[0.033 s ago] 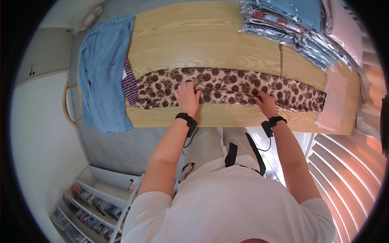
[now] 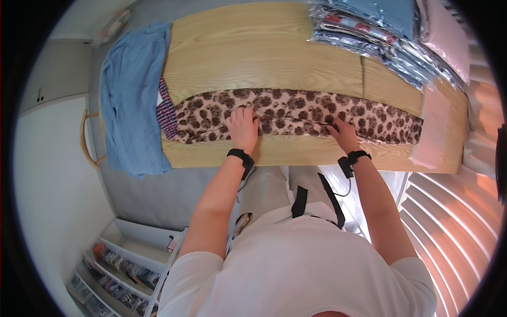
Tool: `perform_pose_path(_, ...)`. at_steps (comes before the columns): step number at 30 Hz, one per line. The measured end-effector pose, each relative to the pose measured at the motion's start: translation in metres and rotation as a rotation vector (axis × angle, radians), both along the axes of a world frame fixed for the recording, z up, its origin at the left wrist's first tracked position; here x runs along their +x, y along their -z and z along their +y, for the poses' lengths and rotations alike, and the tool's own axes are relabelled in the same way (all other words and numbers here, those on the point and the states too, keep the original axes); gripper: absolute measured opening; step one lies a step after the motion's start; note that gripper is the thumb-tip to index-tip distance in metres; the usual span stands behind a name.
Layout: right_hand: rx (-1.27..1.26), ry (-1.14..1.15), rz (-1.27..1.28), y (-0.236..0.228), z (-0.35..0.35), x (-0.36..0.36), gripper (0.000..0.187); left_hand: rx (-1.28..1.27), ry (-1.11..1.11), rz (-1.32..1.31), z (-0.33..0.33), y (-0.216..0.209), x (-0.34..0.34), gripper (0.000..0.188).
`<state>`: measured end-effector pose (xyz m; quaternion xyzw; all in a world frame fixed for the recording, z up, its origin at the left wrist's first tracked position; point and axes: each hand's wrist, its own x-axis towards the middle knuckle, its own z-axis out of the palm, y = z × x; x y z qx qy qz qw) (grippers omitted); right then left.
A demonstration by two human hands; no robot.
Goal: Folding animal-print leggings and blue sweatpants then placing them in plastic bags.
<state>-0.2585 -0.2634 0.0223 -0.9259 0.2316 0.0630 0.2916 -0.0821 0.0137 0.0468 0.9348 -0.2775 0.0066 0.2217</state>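
A long leopard-print garment (image 2: 296, 105), pale with dark brown spots, lies folded into a strip across the table (image 2: 248, 53). Its exact kind cannot be told. My left hand (image 2: 243, 128) rests flat on its near half, the thumb standing apart from the fingers. Farther right, my right hand (image 2: 345, 134) has its thumb and fingertips closing on the cloth at a fold line running along the strip. At the left end, the strip meets a red-and-blue patterned cloth (image 2: 167, 113) with a white tag. A blue garment (image 2: 132, 100) partly covers that cloth.
Plastic-wrapped folded clothes (image 2: 369, 31) are stacked at the far right beside a pink package (image 2: 443, 37). An empty-looking clear bag (image 2: 433, 127) lies at the right table end. A chair (image 2: 84, 138) stands left; a shelf of packages (image 2: 119, 269) is lower left. Curtains (image 2: 449, 211) hang at right.
The whole view has shifted slightly to the left. Both hands keep their places on the garment.
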Motion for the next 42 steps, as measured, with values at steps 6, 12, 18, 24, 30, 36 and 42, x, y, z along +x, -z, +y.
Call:
perform_pose_path(6,-0.011,-0.042,-0.044,0.014,0.002,-0.002,0.025,0.001,0.106,0.197,-0.005,0.012,-0.034,0.025)
perform_pose_path(12,-0.338,0.289,-0.308,-0.006,-0.091,-0.061,0.016,0.149,0.061,0.167,-0.015,0.014,-0.045,0.042)
perform_pose_path(18,-0.518,0.758,-0.111,0.001,-0.241,-0.179,0.026,0.278,0.000,0.145,-0.026,0.015,-0.047,0.043)
perform_pose_path(24,-0.522,0.780,0.041,0.004,-0.288,-0.196,0.036,0.305,-0.085,0.164,-0.028,0.022,-0.048,0.045)
perform_pose_path(30,-0.421,0.801,0.181,0.008,-0.299,-0.178,0.030,0.308,-0.085,0.131,-0.027,0.031,-0.047,0.043)
perform_pose_path(36,-0.537,0.841,0.214,0.011,-0.295,-0.176,0.027,0.313,-0.127,0.232,-0.023,0.034,-0.042,0.044)
perform_pose_path(42,-0.456,0.917,0.326,0.003,-0.292,-0.163,0.032,0.365,-0.150,0.218,-0.024,0.031,-0.043,0.046)
